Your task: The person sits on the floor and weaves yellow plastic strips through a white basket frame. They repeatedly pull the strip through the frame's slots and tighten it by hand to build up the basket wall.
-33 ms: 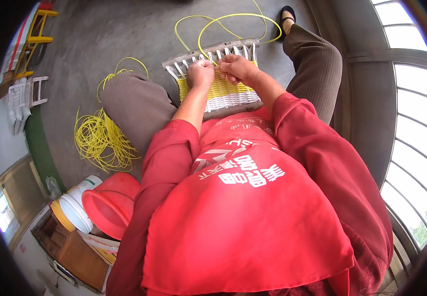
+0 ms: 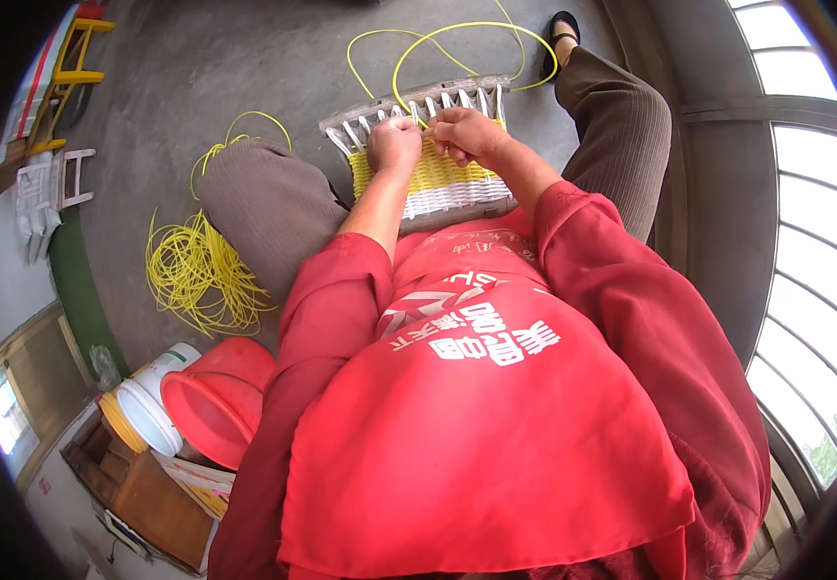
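Observation:
Between my knees is a small woven seat (image 2: 428, 176) with yellow and white bands, on a frame with weathered wooden bars. White strands (image 2: 464, 100) stretch bare from the weave to its far wooden bar (image 2: 418, 95). My left hand (image 2: 395, 143) is closed over the far left part of the weave; its fingertips and anything in them are hidden. Beside it, my right hand (image 2: 467, 135) pinches the yellow cord (image 2: 398, 79) near the weave's far edge. From between my hands that cord rises in a wide loop beyond the frame.
A tangled heap of yellow cord (image 2: 201, 275) lies on the floor by my left knee. Red basins (image 2: 215, 406) and stacked buckets (image 2: 152, 411) stand at the lower left. Yellow (image 2: 80, 77) and white stools (image 2: 39, 203) are at the far left, windows (image 2: 810, 290) at the right.
The loop of yellow cord has shifted very slightly to the right. My hands keep nearly the same place and grip.

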`<state>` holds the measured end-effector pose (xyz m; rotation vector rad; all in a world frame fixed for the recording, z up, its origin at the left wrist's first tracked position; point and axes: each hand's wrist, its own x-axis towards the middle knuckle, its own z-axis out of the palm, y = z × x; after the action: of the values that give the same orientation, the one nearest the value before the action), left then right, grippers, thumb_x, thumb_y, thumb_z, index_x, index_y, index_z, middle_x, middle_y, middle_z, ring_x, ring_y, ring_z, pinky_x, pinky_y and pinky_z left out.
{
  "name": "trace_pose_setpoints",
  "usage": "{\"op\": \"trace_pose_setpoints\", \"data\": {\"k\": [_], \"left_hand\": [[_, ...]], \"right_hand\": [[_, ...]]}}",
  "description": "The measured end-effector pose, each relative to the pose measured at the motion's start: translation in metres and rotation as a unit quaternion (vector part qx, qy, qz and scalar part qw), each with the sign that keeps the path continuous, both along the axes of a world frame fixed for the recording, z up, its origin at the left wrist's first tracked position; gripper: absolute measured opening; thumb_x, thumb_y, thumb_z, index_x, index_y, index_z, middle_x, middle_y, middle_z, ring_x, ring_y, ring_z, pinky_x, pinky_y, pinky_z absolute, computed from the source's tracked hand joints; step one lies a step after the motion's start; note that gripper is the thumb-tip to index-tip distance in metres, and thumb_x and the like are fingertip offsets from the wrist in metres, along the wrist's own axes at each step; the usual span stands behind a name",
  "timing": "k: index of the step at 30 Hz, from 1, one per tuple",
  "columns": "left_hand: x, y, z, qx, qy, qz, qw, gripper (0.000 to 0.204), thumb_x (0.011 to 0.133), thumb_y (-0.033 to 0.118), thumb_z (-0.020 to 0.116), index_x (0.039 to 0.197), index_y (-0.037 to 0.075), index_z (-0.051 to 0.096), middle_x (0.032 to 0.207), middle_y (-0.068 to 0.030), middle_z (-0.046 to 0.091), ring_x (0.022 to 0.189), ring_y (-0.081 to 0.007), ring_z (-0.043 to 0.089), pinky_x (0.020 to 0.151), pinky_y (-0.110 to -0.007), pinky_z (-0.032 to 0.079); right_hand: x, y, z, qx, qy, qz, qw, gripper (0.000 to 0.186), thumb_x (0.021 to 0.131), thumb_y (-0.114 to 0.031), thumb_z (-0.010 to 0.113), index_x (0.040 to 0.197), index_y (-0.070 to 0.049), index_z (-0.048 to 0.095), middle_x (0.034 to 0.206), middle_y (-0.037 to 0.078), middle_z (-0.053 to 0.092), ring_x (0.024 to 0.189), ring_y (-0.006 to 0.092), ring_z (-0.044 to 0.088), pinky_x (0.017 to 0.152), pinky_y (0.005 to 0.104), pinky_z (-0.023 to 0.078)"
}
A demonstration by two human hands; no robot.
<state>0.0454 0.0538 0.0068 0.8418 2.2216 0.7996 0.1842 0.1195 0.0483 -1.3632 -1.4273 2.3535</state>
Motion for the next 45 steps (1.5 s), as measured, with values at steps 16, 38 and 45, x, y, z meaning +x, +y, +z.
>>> {"op": "trace_pose_setpoints", "data": {"k": [16,38,45], "left_hand": [[0.001,0.004,-0.010,0.004,0.034,-0.004,0.999,0.012,0.070,0.022,0.062,0.076,0.017,0.072,0.081,-0.0107,0.068,0.076,-0.0306,0.066,0.067,-0.040,0.051],[0.006,0.004,0.002,-0.008,0.071,-0.004,0.997,0.015,0.071,0.021,0.059,0.078,0.017,0.072,0.081,-0.0108,0.068,0.076,-0.0318,0.065,0.065,-0.041,0.051],[0.006,0.003,0.001,-0.015,0.072,-0.016,0.997,0.017,0.072,0.021,0.059,0.080,0.016,0.072,0.083,-0.0111,0.069,0.079,-0.0319,0.066,0.068,-0.042,0.051]], "right_hand": [[0.032,-0.015,0.008,-0.093,0.043,-0.004,0.995,0.020,0.091,-0.020,0.055,0.103,-0.004,0.058,0.070,0.003,0.058,0.044,0.0092,0.044,0.041,0.0259,0.037],[0.101,-0.059,0.068,-0.035,0.201,-0.028,0.979,0.018,0.088,-0.016,0.060,0.102,-0.005,0.064,0.094,0.006,0.067,0.059,0.0075,0.056,0.055,0.0213,0.047],[0.085,-0.029,0.061,0.433,-0.205,-0.134,0.868,0.038,0.079,-0.023,0.068,0.111,-0.004,0.060,0.084,0.011,0.066,0.068,0.0217,0.064,0.059,0.0333,0.050]]}}
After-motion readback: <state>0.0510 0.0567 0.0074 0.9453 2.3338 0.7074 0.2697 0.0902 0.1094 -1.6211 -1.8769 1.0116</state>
